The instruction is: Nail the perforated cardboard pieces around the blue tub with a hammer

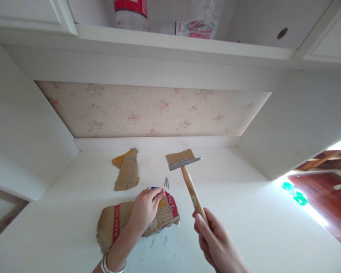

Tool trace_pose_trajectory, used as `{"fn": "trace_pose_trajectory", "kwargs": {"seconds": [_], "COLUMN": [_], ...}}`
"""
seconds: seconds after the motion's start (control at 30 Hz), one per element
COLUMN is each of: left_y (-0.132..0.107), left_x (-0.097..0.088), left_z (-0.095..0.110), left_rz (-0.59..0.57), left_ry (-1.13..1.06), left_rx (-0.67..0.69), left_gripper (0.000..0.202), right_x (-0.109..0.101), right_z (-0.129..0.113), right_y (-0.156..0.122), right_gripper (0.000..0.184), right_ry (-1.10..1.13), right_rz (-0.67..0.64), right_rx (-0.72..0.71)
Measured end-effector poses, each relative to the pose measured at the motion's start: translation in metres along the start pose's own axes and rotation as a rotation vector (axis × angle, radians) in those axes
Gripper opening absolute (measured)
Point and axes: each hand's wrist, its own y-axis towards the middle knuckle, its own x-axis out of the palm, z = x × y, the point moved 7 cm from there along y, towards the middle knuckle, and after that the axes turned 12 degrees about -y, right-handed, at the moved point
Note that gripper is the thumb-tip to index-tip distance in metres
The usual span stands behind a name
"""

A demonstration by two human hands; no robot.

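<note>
My right hand (211,237) is wrapped around the wooden handle of a hammer (191,185), whose grey metal head is raised to the upper left. Pinched fingers of my left hand (147,204) rest over a torn piece of cardboard (166,214) dotted with small holes and printed with red strips. What those fingertips hold, if anything, is too small to make out. A bit of blue shows just behind them. Beyond the cardboard lie a few thin nails (166,182), close together on the white surface.
Another torn cardboard piece (127,172) lies at the back left, and a smaller cardboard scrap (182,155) sits partly behind the hammer head. White panels close in both sides. Overhead, a shelf (159,40) carries a red-labelled bottle (130,13) and a clear bag (201,24).
</note>
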Motion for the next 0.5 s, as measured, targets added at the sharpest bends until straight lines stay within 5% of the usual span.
{"fn": "trace_pose_trajectory", "kwargs": {"seconds": [0.23, 0.5], "left_y": [0.0, 0.0], "left_x": [0.0, 0.001], "left_z": [0.004, 0.003], "left_rz": [0.002, -0.02], "left_ry": [0.014, 0.011], "left_rx": [0.02, 0.003], "left_gripper": [0.017, 0.017], "right_x": [0.018, 0.021], "right_z": [0.001, 0.016], "right_y": [0.001, 0.0], "right_gripper": [0.051, 0.053], "right_ry": [-0.097, -0.093], "right_rz": [-0.057, -0.051], "right_rx": [-0.099, -0.041]}}
